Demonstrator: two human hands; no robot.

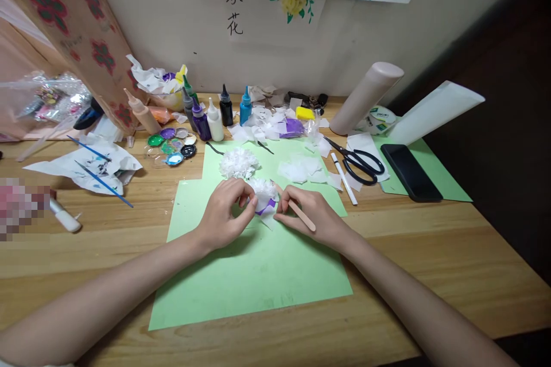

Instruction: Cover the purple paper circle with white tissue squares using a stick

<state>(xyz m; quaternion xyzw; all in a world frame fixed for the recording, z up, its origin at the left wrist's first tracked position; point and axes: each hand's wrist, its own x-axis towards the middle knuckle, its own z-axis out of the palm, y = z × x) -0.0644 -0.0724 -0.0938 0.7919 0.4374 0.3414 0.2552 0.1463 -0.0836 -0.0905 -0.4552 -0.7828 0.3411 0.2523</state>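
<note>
Just above the green paper (267, 275), my left hand (226, 212) is closed, thumb and forefinger pinched at the left edge of a small white paper flower (263, 190). A bit of purple clay (267, 207) shows under that flower. Between the fingers of my right hand (312, 212) is a wooden craft stick (302, 215), its upper end near the flower's right side. By those fingertips a small white tissue piece (268, 218) hangs over the green sheet; whether they grip it is unclear. Behind my left hand lies a fuller white paper flower (239, 163).
Loose white tissue squares (301, 169) lie on the green paper. Black scissors (361, 161), a white pen (344, 179) and a phone (411, 172) are to the right. Paint bottles (215, 120) and a paint palette (172, 145) stand behind; blue brushes (105, 183) rest at left.
</note>
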